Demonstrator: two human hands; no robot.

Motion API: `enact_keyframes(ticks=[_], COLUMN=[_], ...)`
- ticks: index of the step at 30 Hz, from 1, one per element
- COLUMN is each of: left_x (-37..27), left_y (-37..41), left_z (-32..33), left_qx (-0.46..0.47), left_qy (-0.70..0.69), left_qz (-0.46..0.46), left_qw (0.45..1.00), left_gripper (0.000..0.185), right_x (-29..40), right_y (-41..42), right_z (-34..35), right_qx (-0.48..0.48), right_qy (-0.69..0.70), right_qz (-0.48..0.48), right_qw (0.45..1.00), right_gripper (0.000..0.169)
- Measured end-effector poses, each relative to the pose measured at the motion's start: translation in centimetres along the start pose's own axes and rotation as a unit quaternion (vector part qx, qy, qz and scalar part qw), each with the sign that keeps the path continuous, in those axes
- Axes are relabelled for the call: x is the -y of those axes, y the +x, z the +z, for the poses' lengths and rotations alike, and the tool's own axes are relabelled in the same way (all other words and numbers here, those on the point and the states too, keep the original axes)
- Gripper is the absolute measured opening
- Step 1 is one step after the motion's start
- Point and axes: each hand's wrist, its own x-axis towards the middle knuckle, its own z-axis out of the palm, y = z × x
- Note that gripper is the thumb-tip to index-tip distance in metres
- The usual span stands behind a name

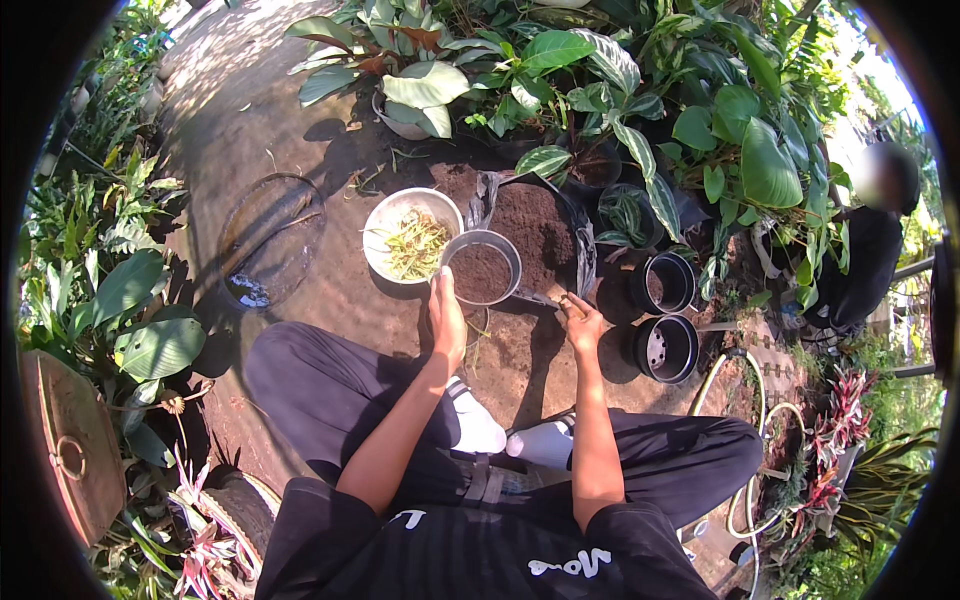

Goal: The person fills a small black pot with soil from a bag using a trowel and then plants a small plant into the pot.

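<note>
My left hand (448, 319) rests against the near left side of a round plant pot (481, 268) that holds dark soil. In my right hand (582, 321) is the handle of a small trowel (534, 296), its blade beside the pot's right rim. Behind the pot lies a heap of brown soil (531, 229) in a black plastic bag with its mouth spread wide. A white bowl (415, 196) of cut green and yellowish plant pieces stands at the pot's upper left.
Two black pots (665, 349) stand to the right, the farther one with some soil. A wide shallow basin (271, 240) lies on the left. Leafy potted plants (600, 97) crowd the far side. A pale hose (757, 420) curls at right; another person (862, 247) is beyond it.
</note>
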Motion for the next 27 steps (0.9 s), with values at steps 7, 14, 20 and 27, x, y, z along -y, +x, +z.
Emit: enact_keyframes(ticks=[7, 14, 20, 27], left_x=[-0.3, -0.2, 0.5, -0.1], left_y=[0.0, 0.3, 0.6, 0.5], left_z=[-0.1, 0.2, -0.6, -0.5], left_qx=[0.029, 0.037, 0.03, 0.02], left_qy=[0.0, -0.037, -0.016, -0.029], left_qz=[-0.011, -0.001, -0.004, 0.0], left_qw=[1.0, 0.999, 0.999, 0.999], left_gripper=[0.073, 0.069, 0.068, 0.068], right_x=[0.1, 1.6, 10.9, 5.9], right_y=[0.1, -0.3, -3.8, -1.6], right_z=[0.4, 0.7, 3.0, 0.6], right_qx=[0.002, -0.018, 0.017, -0.047], right_qy=[0.095, 0.053, -0.026, 0.012], right_qz=[0.054, 0.03, 0.07, 0.057], right_qw=[0.994, 0.998, 0.997, 0.997], right_gripper=[0.031, 0.03, 0.029, 0.029])
